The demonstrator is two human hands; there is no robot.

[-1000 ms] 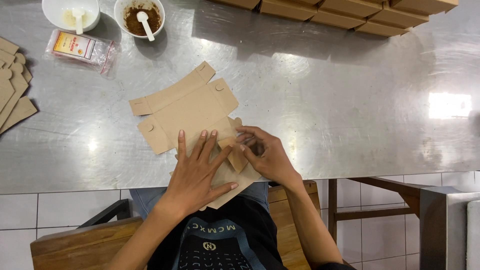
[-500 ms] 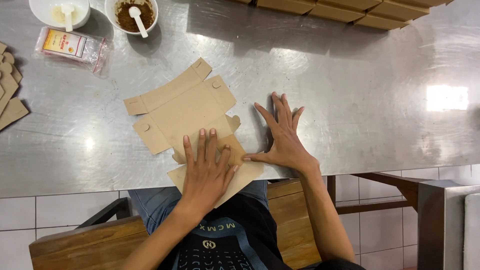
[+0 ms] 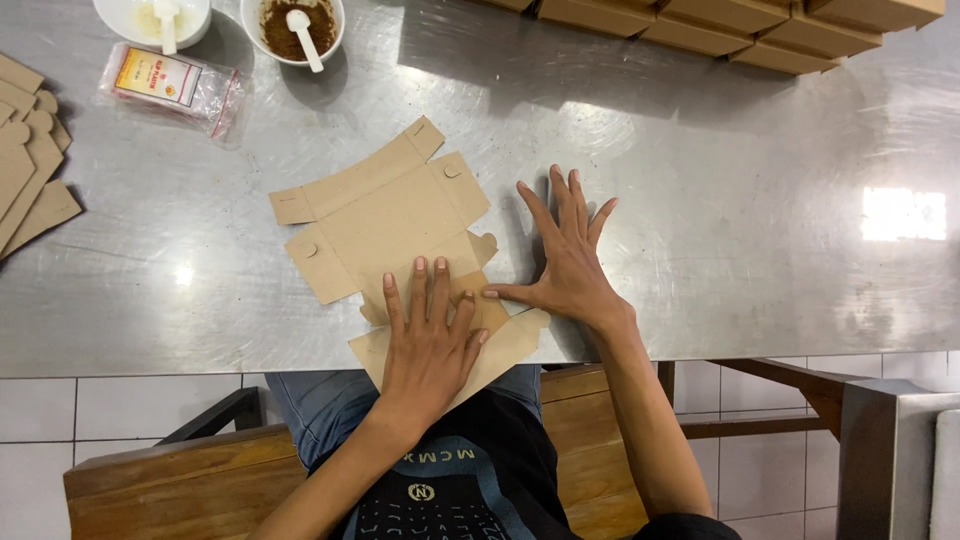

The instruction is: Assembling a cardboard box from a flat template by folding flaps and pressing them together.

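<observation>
Pressing flat, the left hand [image 3: 428,335] lay palm-down on the near part of the cardboard sheet [image 3: 385,215], apparently to pin it against the steel surface [image 3: 700,200]; its grip was wide, fingers spread, holding nothing. The right hand [image 3: 566,265] rested just right of the sheet, also wide and empty, thumb touching the sheet's edge. The sheet's near end overhung the surface's edge. Well beyond the sheet stood two bowls [image 3: 290,25] with spoons and a sachet [image 3: 170,85]; left of it, stacked blanks [image 3: 25,160].
</observation>
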